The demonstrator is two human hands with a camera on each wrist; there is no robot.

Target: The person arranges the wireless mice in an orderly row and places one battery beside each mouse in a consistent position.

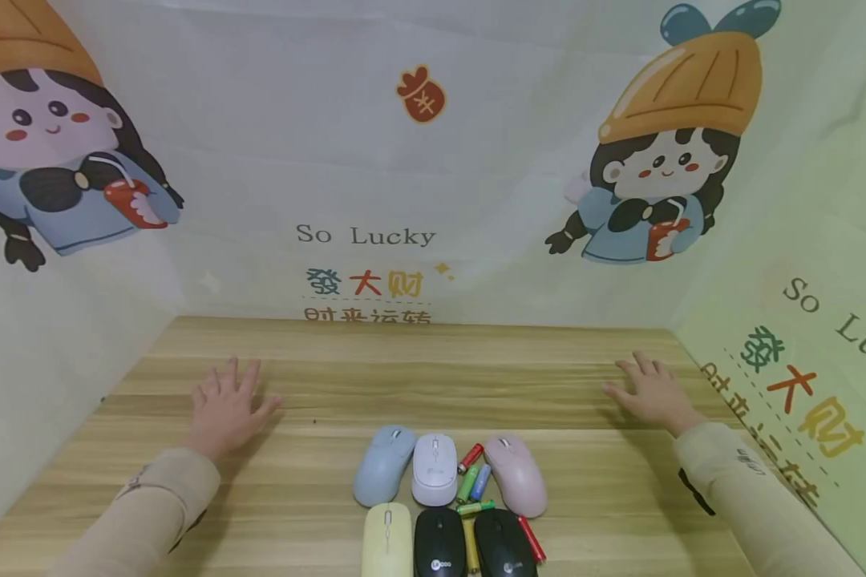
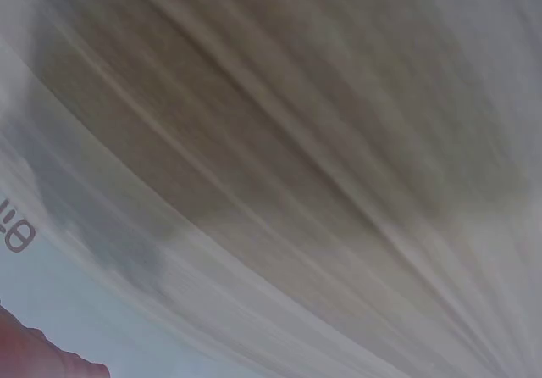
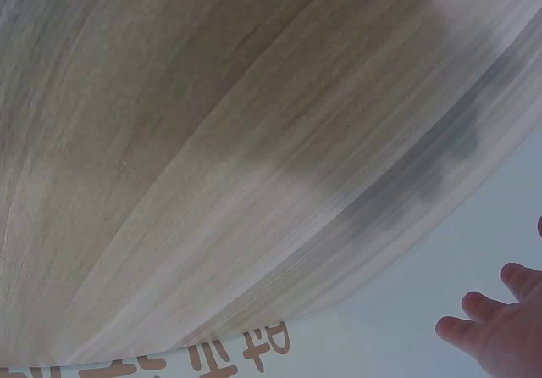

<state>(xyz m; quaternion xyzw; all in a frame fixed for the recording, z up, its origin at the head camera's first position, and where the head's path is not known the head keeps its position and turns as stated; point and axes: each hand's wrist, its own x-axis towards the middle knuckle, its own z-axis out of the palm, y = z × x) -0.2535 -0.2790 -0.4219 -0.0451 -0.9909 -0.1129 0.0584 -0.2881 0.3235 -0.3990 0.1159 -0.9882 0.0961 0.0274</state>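
My left hand (image 1: 227, 409), fingers spread, is over the left part of the wooden table (image 1: 433, 377) and holds nothing. On the other side, the right hand (image 1: 653, 393) spreads its fingers over the right part, also with nothing in it. Between the two, near the front edge, computer mice sit in two rows. Behind are a blue mouse (image 1: 385, 466), a white mouse (image 1: 435, 470) and a pink mouse (image 1: 516, 475). In front are a yellow mouse (image 1: 387, 541) and two black mice, one in the middle (image 1: 440, 541) and one on the right (image 1: 503, 543).
Several small batteries lie among the mice: a red one (image 1: 471, 457), a blue one (image 1: 480, 483), green ones, a yellow one (image 1: 471, 546) and another red one (image 1: 532, 538). A printed cloth (image 1: 505, 176) hangs behind the table and along both sides.
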